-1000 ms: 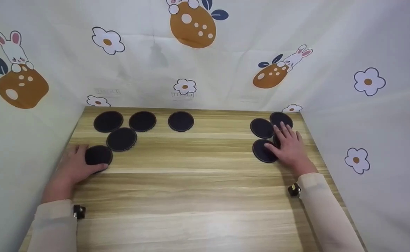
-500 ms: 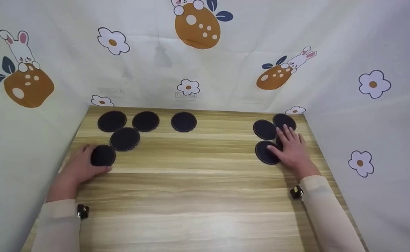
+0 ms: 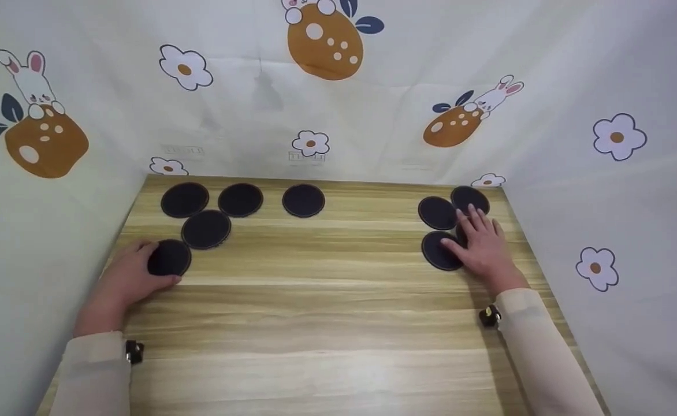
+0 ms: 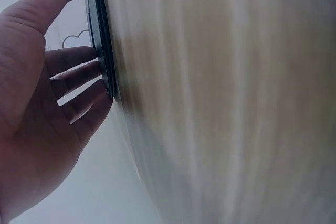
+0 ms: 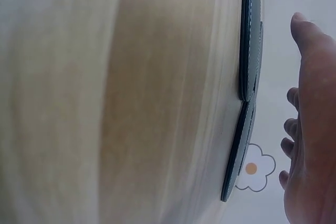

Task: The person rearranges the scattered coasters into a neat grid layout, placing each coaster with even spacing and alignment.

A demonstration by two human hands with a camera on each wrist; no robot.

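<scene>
At the left of the table, my left hand (image 3: 125,280) holds a round black coaster (image 3: 172,259) by its edge, thumb on the near side and fingers on the far side. In the left wrist view the held coaster (image 4: 103,35) shows edge-on as a thin dark stack, with fingertips against its rim. My right hand (image 3: 486,251) is spread over a cluster of black coasters at the right. One coaster (image 3: 442,251) lies by its thumb, and another (image 3: 469,200) is at its fingertips; one more is mostly hidden under the hand. The right wrist view shows the right hand (image 5: 317,124) apart from the stitched coasters.
Beyond the left hand lie more coasters: one touching the held one (image 3: 206,229), two at the back left (image 3: 185,200), and a lone coaster (image 3: 304,200) along the back edge. The wood-grain table (image 3: 315,323) is walled by a printed curtain (image 3: 373,115) on the back and sides.
The whole view has shifted slightly. The left hand's fingers have adjusted a little at the held coaster's edge; the right hand has stayed over its cluster.
</scene>
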